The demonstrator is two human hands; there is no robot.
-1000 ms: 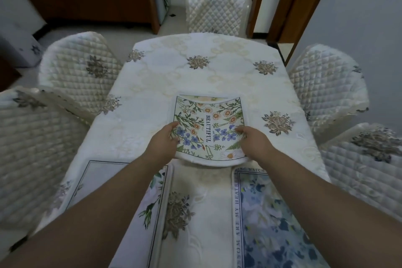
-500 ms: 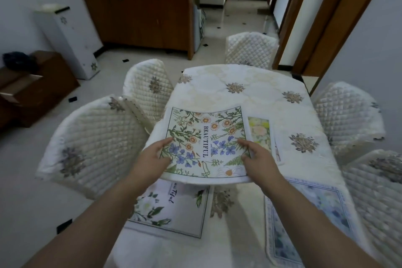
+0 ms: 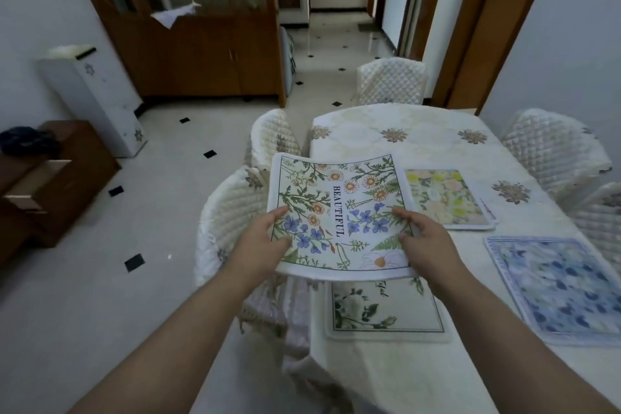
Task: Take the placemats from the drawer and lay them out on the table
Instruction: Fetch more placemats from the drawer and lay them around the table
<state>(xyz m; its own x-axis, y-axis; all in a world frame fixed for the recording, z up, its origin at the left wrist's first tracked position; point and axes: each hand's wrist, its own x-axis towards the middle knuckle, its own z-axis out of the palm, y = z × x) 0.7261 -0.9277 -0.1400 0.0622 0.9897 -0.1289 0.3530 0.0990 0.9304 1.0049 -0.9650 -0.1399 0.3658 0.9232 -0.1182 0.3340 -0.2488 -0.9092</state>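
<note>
I hold a floral placemat [image 3: 339, 208] printed with "BEAUTIFUL" in the air over the table's left edge. My left hand [image 3: 262, 245] grips its near left side and my right hand [image 3: 423, 242] grips its near right side. Three more placemats lie on the table [image 3: 386, 131]: a yellow-green one [image 3: 447, 198] just right of the held mat, a blue flowered one [image 3: 557, 286] at the right, and a white one with green leaves [image 3: 379, 312] partly under the held mat.
Quilted white chairs stand around the table: two on the left [image 3: 232, 208], one at the far end [image 3: 389, 81], two on the right [image 3: 551, 148]. A wooden drawer unit [image 3: 50, 185] with an open drawer sits at far left, a cabinet [image 3: 208, 54] behind.
I lifted the "BEAUTIFUL" placemat off the stack and carried it left. The yellow-green mat beneath it is uncovered. My view swung left, away from the table's centre.
</note>
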